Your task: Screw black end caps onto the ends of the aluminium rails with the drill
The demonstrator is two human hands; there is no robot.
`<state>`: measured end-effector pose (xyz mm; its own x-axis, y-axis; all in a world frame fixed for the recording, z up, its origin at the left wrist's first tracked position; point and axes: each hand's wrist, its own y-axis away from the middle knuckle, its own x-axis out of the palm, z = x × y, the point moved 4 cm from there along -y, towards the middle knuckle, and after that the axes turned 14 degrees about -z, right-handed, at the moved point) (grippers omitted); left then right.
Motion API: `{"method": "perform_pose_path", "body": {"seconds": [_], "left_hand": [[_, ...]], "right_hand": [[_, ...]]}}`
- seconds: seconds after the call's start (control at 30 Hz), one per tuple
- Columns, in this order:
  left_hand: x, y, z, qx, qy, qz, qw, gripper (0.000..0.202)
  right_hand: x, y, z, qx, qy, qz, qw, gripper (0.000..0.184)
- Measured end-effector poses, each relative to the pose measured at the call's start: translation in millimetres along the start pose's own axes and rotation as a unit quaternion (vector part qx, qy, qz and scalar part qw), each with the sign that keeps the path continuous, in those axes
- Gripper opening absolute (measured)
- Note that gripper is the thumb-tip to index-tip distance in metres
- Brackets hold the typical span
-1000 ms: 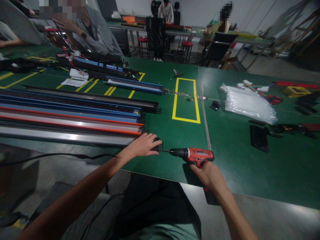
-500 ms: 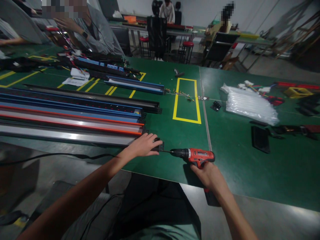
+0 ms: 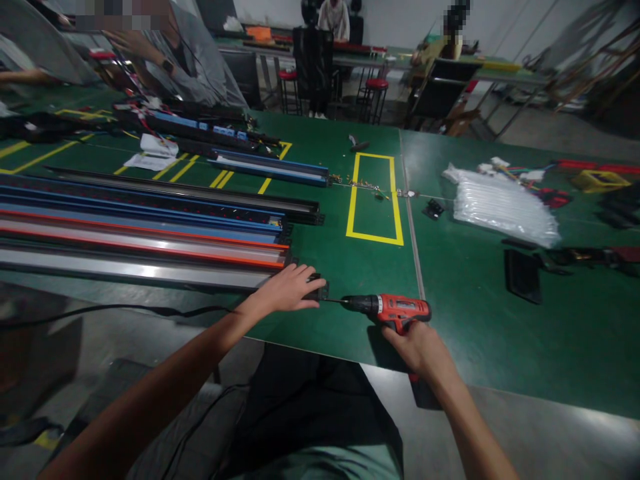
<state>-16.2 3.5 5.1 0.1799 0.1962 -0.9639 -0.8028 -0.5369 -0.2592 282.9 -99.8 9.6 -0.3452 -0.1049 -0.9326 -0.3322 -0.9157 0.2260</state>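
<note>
My right hand (image 3: pixel 423 347) is wrapped around the handle of a red and black cordless drill (image 3: pixel 403 308), held level just above the table edge. Its long thin bit points left and meets the black end cap (image 3: pixel 323 291) of the nearest long grey metal profile (image 3: pixel 150 270). Over that same end lies my left hand (image 3: pixel 289 288), thumb on the near side and fingers across the top, gripping the profile. The exact spot where the bit touches the cap is too small to make out.
Beside it lie an orange-edged profile (image 3: pixel 200 253), blue profiles (image 3: pixel 235 223) and a black one (image 3: pixel 240 197). Small screws (image 3: pixel 363 184) are scattered by a yellow taped rectangle (image 3: pixel 350 213). Rightward are a clear plastic bag (image 3: pixel 503 207) and a dark flat object (image 3: pixel 523 275). A person (image 3: pixel 195 60) is across the table.
Almost nothing differs. Both hands, the drill and the profile keep their places, with only a slight shift of the camera view.
</note>
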Motion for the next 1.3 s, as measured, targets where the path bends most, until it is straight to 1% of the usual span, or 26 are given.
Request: {"method": "perform_pose_path", "body": {"seconds": [0.27, 0.7, 1.03, 1.13, 1.3], "left_hand": [[-0.2, -0.2, -0.5, 0.000, -0.001, -0.001, 1.000, 0.054], [0.2, 0.5, -0.7, 0.003, -0.004, -0.010, 1.000, 0.054], [-1.2, -0.4, -1.6, 0.008, -0.014, -0.004, 1.000, 0.053], [-1.5, -0.8, -1.3, 0.001, -0.002, -0.001, 1.000, 0.053], [-3.4, -1.8, 1.3, -0.011, 0.051, -0.002, 0.999, 0.057]], "right_hand": [[2.3, -1.1, -0.9, -0.002, -0.009, -0.002, 1.000, 0.039], [-1.9, 1.2, 2.8, 0.002, -0.003, 0.001, 1.000, 0.036], [-1.3, 0.4, 2.7, -0.001, -0.005, 0.004, 1.000, 0.036], [-1.6, 0.5, 2.1, 0.002, -0.003, -0.001, 1.000, 0.037], [-0.7, -0.1, 1.3, -0.001, -0.007, 0.001, 1.000, 0.038]]}}
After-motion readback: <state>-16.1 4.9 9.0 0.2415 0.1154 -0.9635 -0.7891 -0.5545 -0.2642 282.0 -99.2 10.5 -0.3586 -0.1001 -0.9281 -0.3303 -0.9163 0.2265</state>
